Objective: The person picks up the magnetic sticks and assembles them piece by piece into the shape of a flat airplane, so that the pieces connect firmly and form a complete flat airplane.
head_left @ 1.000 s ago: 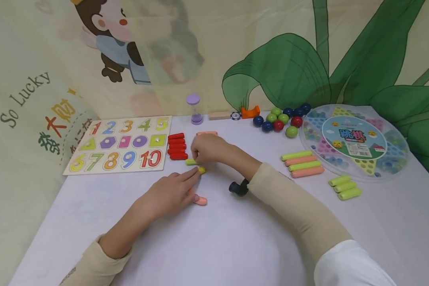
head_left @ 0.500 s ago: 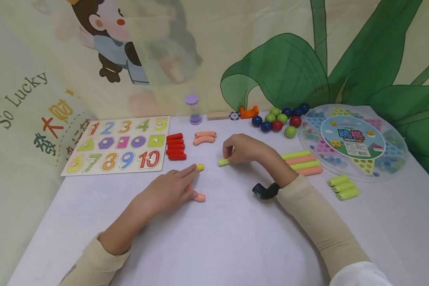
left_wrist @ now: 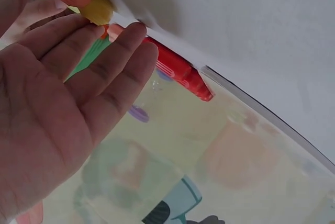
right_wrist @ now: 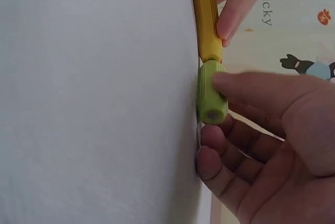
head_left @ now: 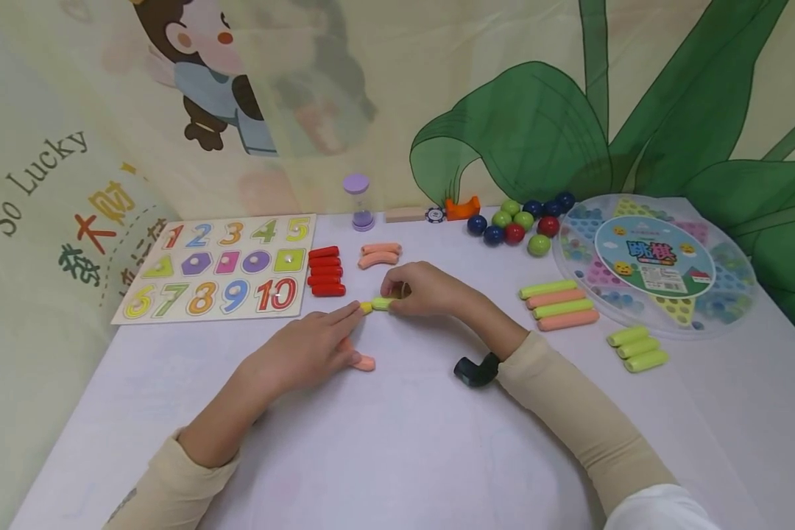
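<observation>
Beige sleeves (head_left: 583, 434) nearest us over the white table (head_left: 397, 456), and just past them a peach piece (head_left: 366, 363) pokes out from under the left hand (head_left: 298, 353). That hand's fingers are stretched out, not curled, tips at the yellow piece (right_wrist: 207, 20). Three short green tubes (head_left: 638, 347) lie well apart, off to the right. And at the centre, the right hand (head_left: 424, 287) pinches a green piece (right_wrist: 209, 98) between thumb and fingers; from the right wrist, its end looks to be touching the yellow one's, almost in line! Tight stuff, and it could go wrong: these pieces look rounded, so a push slightly off line might roll the yellow one away from those straight fingers. Too hard a shove, and it could skid left, since only fingertips seem to brace it. Should the pinch slip, the ends could part. Beyond, red pieces (head_left: 324, 271) lie near the left fingertips, so a stray knuckle might scatter them. Beside those, the number board (head_left: 252, 312); then two peach arches (head_left: 380, 259), loose balls (head_left: 501, 219) that a careless swing could set rolling, the hourglass (head_left: 359, 202), and farthest, the curtain (head_left: 344, 73).
</observation>
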`<state>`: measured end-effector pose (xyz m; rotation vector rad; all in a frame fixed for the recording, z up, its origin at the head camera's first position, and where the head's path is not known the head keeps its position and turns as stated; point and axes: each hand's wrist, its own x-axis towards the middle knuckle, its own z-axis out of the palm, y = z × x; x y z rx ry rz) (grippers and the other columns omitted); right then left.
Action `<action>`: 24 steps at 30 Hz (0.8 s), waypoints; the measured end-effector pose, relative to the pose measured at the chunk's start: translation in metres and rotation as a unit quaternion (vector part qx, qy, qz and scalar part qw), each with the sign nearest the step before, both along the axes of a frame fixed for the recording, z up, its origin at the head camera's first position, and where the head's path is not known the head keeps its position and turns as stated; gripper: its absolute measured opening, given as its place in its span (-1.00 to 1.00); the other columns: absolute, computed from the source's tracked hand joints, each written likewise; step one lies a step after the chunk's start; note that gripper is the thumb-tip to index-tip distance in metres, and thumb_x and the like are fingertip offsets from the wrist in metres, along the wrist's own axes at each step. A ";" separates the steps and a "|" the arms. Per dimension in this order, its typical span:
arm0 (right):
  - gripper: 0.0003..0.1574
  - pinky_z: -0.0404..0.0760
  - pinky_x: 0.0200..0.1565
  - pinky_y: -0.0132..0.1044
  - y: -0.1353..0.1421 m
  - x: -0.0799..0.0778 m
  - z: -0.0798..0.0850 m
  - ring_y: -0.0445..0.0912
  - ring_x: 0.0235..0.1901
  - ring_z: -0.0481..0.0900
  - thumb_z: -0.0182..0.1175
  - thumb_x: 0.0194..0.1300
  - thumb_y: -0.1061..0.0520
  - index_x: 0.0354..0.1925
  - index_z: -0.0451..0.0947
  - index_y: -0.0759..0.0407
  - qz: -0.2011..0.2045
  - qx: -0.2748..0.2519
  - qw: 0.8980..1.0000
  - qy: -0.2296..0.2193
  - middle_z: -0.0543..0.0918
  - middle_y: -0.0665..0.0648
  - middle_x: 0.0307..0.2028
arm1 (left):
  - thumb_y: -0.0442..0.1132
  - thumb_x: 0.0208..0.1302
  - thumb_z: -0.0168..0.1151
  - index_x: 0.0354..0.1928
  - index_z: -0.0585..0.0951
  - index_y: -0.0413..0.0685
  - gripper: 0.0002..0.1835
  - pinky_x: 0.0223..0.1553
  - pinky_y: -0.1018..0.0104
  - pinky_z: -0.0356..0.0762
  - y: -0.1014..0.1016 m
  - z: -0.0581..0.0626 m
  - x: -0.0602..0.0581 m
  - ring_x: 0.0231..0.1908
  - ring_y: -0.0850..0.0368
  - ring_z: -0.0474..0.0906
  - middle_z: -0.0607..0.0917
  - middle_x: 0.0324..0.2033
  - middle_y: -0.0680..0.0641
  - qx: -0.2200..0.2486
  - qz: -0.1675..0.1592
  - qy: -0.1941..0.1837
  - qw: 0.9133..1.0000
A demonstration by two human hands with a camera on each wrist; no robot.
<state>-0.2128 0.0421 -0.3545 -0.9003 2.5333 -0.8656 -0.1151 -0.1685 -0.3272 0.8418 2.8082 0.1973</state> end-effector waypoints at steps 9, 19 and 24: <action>-0.75 0.42 -0.40 -0.37 0.008 -0.002 0.007 -0.14 -0.47 0.42 0.10 0.18 0.24 -0.18 0.63 0.08 0.044 0.039 0.998 0.003 0.56 -0.04 -0.49 | 0.02 0.21 0.13 0.33 0.23 0.06 -0.34 -0.12 0.22 0.45 -0.005 -0.002 -0.005 -0.02 0.02 0.42 0.24 0.28 0.04 0.010 0.008 -0.013 1.000; -0.77 0.45 -0.40 -0.37 -0.007 0.004 0.004 -0.17 -0.48 0.45 0.30 0.07 0.02 -0.24 0.67 0.01 -0.022 0.089 0.994 0.055 0.58 -0.12 -0.54 | -0.05 0.25 0.11 0.33 0.21 0.00 -0.37 0.06 0.18 0.36 -0.009 -0.003 -0.011 0.16 0.06 0.30 0.23 0.29 0.01 0.032 -0.018 -0.036 0.999; -0.76 0.38 -0.51 -0.39 -0.021 0.011 0.000 -0.18 -0.57 0.41 0.28 0.09 0.03 -0.21 0.65 0.01 -0.018 0.059 0.994 0.085 0.51 -0.10 -0.63 | -0.04 0.23 0.14 0.31 0.23 -0.07 -0.35 0.02 0.19 0.40 -0.009 -0.002 -0.010 0.16 0.04 0.31 0.25 0.28 -0.02 0.038 -0.019 -0.027 0.999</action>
